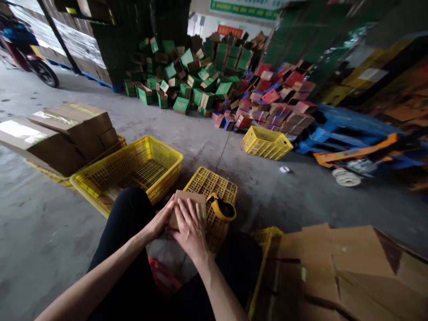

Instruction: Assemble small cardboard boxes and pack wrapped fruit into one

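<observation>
A small brown cardboard box (187, 198) rests on an upturned yellow crate (214, 185) between my knees. My right hand (190, 229) lies flat on top of the box, fingers together and stretched forward. My left hand (160, 220) presses the box's left side, fingers curled against it. A yellow tape dispenser (222, 209) sits on the crate just right of the box. My legs in black trousers frame the crate.
An open yellow basket (133, 171) stands to the left, with brown cartons (60, 133) stacked beyond it. Flat cardboard (334, 267) lies at the right. Another yellow crate (265, 142), heaps of green and red boxes (214, 84), a blue pallet (337, 133) and a pallet jack lie ahead.
</observation>
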Tool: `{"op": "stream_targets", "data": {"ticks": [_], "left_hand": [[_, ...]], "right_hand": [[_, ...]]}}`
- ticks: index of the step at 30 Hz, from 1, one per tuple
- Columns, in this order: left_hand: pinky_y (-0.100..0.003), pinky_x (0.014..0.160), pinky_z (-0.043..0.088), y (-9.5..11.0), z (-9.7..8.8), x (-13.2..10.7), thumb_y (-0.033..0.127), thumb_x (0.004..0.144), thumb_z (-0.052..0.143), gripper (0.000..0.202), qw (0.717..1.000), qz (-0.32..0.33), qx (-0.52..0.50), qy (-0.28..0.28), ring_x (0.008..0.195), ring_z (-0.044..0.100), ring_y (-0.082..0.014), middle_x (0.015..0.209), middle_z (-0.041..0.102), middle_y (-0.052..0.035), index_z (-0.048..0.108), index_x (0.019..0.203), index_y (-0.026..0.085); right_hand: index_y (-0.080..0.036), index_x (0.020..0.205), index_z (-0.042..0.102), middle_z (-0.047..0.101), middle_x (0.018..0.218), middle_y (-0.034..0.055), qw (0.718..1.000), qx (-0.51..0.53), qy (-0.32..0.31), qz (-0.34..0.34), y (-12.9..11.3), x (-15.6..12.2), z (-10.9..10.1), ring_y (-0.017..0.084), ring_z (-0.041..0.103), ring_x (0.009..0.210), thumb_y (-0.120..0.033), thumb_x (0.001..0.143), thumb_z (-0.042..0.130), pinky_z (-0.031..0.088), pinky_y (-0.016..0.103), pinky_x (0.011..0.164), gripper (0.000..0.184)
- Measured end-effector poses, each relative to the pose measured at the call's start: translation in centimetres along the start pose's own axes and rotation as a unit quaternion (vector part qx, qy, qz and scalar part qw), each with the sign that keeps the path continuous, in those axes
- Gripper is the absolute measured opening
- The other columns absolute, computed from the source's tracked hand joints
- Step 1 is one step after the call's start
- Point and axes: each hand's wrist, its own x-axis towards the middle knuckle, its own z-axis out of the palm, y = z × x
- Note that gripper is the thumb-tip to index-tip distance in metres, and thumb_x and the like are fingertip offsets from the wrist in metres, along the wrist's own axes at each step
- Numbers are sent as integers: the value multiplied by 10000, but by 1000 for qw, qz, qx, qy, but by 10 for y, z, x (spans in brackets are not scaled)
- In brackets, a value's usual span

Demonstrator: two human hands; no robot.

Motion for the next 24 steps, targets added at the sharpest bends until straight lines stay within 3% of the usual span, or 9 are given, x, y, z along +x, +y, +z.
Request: {"op": "stream_targets", "data": {"ticks": [3,5,6,9,13,17,22,24], "left_hand": [[-441,1240,306,8,0,-8,705,939,493,844,997,16,75,7,1529,331,-300,1665,336,-41,286,1626,262],[-430,1252,276,11,1,-10,692,946,485,831,993,15,113,26,1515,361,-298,1641,387,-55,302,1622,245],[-431,1251,277,12,1,-10,684,949,482,816,992,12,122,33,1503,382,-300,1621,422,-64,326,1613,237],[-435,1241,297,18,1,-12,654,937,524,772,991,14,121,58,1483,418,-307,1572,496,-82,432,1563,211],[-458,1185,391,33,0,-22,622,898,604,763,990,12,103,95,1418,499,-328,1482,596,-112,508,1508,174],[-428,1000,559,55,-1,-36,594,887,648,837,993,-24,74,90,1213,656,-327,1441,626,-130,408,1573,180],[-355,942,577,88,-9,-59,496,862,735,972,997,69,27,39,1128,683,-270,1419,634,-89,218,1642,234],[-353,881,600,101,-16,-70,450,826,797,1065,995,101,8,6,1047,704,-272,1393,645,-137,170,1650,202]], "right_hand": [[-232,1605,331,385,1640,99,999,33,-14,-2,25,-28,-13,362,267,1550,-409,831,820,269,595,1253,932],[-280,1596,352,322,1667,108,997,33,21,70,40,-49,-18,433,206,1553,-462,811,828,264,695,1210,936],[-287,1607,323,304,1673,119,992,47,45,107,46,-58,-17,436,225,1546,-466,826,811,306,688,1192,938],[-287,1643,185,369,1645,107,977,154,78,126,48,-71,-9,336,410,1486,-404,931,694,477,508,1138,883],[-281,1629,255,512,1558,78,955,248,98,131,35,-59,-5,281,549,1390,-358,960,639,534,420,1093,775],[-270,1605,331,586,1491,81,954,244,93,146,28,-40,-28,286,599,1340,-400,912,710,551,402,1067,801],[-258,1581,389,612,1464,92,957,247,96,122,21,-18,-61,283,620,1316,-442,919,691,546,397,1068,750],[-246,1569,414,635,1435,107,959,242,100,112,16,-7,-71,289,641,1289,-481,926,671,565,391,1040,731]]}}
